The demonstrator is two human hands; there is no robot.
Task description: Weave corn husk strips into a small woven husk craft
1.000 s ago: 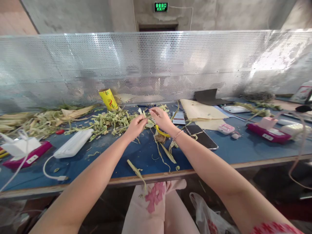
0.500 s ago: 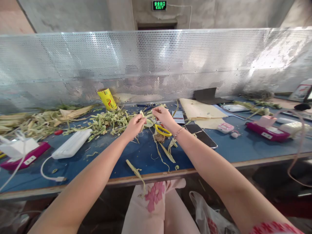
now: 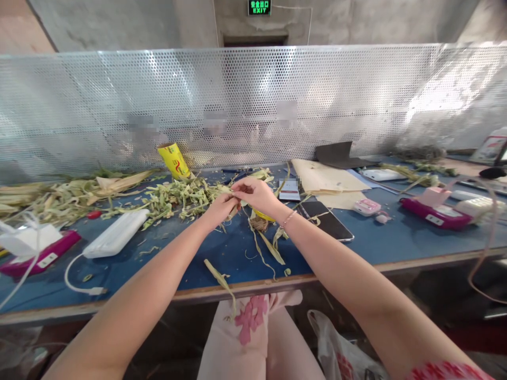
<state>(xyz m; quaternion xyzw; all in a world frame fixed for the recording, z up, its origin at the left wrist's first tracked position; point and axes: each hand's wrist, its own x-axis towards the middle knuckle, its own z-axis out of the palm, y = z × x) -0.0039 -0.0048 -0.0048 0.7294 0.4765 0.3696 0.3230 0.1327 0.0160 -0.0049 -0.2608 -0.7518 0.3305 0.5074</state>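
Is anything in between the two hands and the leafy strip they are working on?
No. The left hand and the right hand meet above the blue table, both pinching the same pale green leaf strip. Nothing visible sits between fingers and strip; yellow-handled scissors lie beneath the right hand.

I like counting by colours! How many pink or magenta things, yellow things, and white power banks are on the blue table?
Pink or magenta things: 4 (box at the left, box at the right, pale pink piece on top of it, small pink gadget)
Yellow things: 2 (tube, scissor handle)
White power banks: 1
Total: 7
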